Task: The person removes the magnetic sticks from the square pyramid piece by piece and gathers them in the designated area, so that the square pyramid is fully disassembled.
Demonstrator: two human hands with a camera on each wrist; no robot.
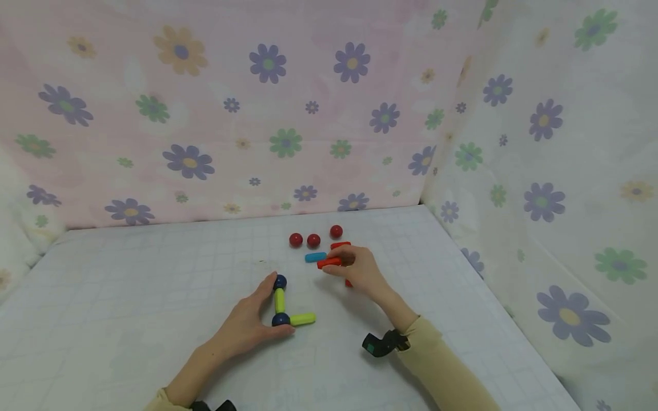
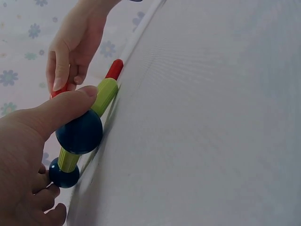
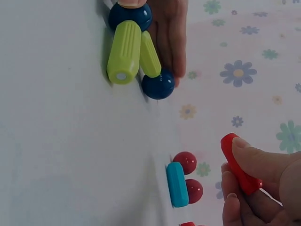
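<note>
My left hand (image 1: 244, 325) holds an L-shaped magnetic rod-and-ball piece on the white table, thumb at the near dark blue ball (image 1: 281, 320) and fingertips at the far dark blue ball (image 1: 280, 282). One yellow-green rod (image 1: 279, 301) joins the two balls. A second yellow-green rod (image 1: 303, 319) sticks out rightward from the near ball; its free end shows a silvery spot in the right wrist view. To the right, my right hand (image 1: 362, 271) pinches a red magnetic rod (image 3: 237, 162) between thumb and fingers, raised off the table.
Beyond the right hand lie a light blue rod (image 1: 316, 257), another red rod (image 1: 340, 245) and three red balls (image 1: 313, 241). A further red piece (image 1: 348, 282) is partly hidden beneath the right hand. Flowered cloth walls (image 1: 308, 114) stand behind and to the right.
</note>
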